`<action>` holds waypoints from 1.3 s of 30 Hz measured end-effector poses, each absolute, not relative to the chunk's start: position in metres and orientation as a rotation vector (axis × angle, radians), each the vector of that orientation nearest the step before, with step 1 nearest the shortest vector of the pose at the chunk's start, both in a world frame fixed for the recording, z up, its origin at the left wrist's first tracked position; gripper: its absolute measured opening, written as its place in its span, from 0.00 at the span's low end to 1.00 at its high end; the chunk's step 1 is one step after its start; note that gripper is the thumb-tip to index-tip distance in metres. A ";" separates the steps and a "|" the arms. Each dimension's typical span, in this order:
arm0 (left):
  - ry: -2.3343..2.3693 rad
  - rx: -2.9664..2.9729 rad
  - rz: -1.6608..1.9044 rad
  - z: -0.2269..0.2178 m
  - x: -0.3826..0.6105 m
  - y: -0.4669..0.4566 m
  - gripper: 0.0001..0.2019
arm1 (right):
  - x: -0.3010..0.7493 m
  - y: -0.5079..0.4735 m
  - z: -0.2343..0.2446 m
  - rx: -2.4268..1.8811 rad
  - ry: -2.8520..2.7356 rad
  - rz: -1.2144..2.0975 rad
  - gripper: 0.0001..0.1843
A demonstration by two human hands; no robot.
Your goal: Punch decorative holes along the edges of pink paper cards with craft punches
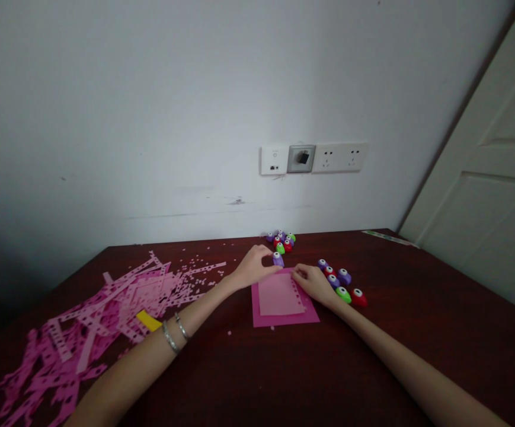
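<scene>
My left hand (257,265) curves around a small purple paper punch (277,259), gripping it between thumb and fingers at the top edge of the paper. Below it lies a light pink sheet (278,296) with a column of punched holes along its right side. That sheet rests on a larger, darker pink sheet (286,321), whose border shows around it. At the upper right corner of the light sheet, my right hand (314,283) has its fingers curled closed on the paper's edge. The fingertips partly hide that corner.
Several coloured paper punches stand behind the paper (280,241), and more lie right of my right hand (344,277). Punched pink strips (101,320) and paper bits cover the table's left side, with a yellow piece (149,320). Wall sockets (339,158) are behind. A narrow strip (390,238) lies at back right.
</scene>
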State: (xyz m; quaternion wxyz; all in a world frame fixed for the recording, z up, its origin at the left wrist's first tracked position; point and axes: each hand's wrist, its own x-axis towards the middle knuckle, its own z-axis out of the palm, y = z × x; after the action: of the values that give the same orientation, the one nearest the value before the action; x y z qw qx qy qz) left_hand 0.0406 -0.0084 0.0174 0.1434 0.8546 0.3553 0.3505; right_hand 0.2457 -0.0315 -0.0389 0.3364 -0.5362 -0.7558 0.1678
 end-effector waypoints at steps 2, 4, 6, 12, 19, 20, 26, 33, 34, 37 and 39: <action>0.989 2.483 0.974 0.018 0.041 -0.022 0.12 | 0.246 -0.032 -0.039 -1.395 -1.973 0.432 0.13; 0.973 2.488 0.932 0.019 0.041 -0.033 0.12 | 0.246 -0.032 -0.039 -1.392 -1.975 0.429 0.13; 0.972 2.495 0.901 0.020 0.041 -0.040 0.12 | 0.246 -0.033 -0.038 -1.390 -1.975 0.430 0.13; 0.980 2.526 0.887 0.021 0.040 -0.046 0.11 | 0.246 -0.033 -0.038 -1.380 -1.969 0.443 0.14; 1.013 2.598 0.850 0.015 0.040 -0.041 0.11 | 0.248 -0.035 -0.026 -1.316 -1.799 0.679 0.15; 1.020 2.604 0.852 0.014 0.039 -0.041 0.12 | 0.249 -0.036 -0.021 -1.315 -1.790 0.734 0.15; 1.066 2.643 0.907 0.009 0.038 -0.037 0.15 | 0.243 -0.053 0.017 -1.298 -1.865 1.095 0.16; 1.114 2.662 0.945 0.008 0.038 -0.038 0.14 | 0.227 -0.068 0.034 -1.378 -1.834 1.103 0.16; 1.119 2.670 0.956 0.008 0.038 -0.040 0.13 | 0.225 -0.069 0.033 -1.387 -1.827 1.094 0.16; 1.128 2.711 0.977 0.010 0.040 -0.044 0.13 | 0.222 -0.069 0.029 -1.394 -1.817 1.082 0.15; 1.139 2.736 0.984 0.010 0.042 -0.046 0.13 | 0.221 -0.069 0.028 -1.392 -1.822 1.073 0.14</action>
State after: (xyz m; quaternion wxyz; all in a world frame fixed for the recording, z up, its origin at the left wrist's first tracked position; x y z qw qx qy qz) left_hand 0.0416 -0.0462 0.0103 0.0094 0.8761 0.3647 0.3151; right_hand 0.2214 -0.0692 0.0284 0.3005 -0.5245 -0.6864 0.4043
